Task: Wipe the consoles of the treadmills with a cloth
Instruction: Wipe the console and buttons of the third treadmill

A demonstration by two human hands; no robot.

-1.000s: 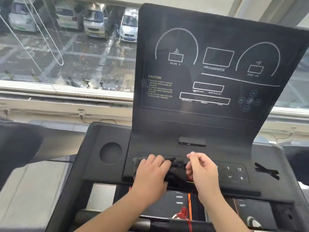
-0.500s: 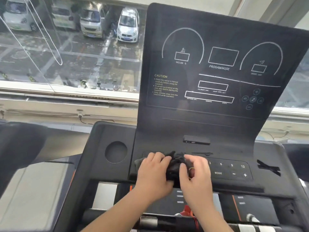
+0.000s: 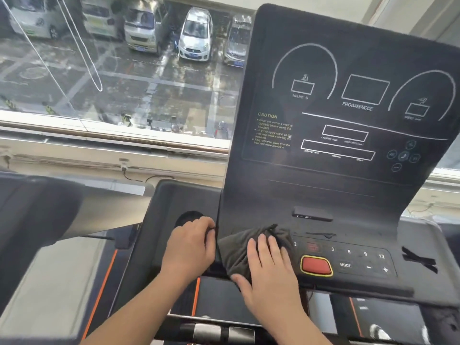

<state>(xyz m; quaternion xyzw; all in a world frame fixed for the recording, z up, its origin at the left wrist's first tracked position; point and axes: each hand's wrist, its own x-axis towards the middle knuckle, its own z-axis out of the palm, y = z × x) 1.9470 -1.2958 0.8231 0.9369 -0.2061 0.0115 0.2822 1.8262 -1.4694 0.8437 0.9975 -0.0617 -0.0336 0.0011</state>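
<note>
Window-side console (image 3: 336, 195) — right hand (image 3: 271, 267) flat on cloth (image 3: 236, 252), left hand (image 3: 190, 245) curled — grip unclear.

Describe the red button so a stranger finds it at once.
Start at the tall black treadmill console. Along its lower keypad strip, the red button sits between the right hand, which is on the dark cloth, and the MODE key. It alone is red and yellow-rimmed.

A single head-worn camera looks forward and down, close over the black treadmill console (image 3: 336, 170), facing a window (image 3: 112, 70).
</note>
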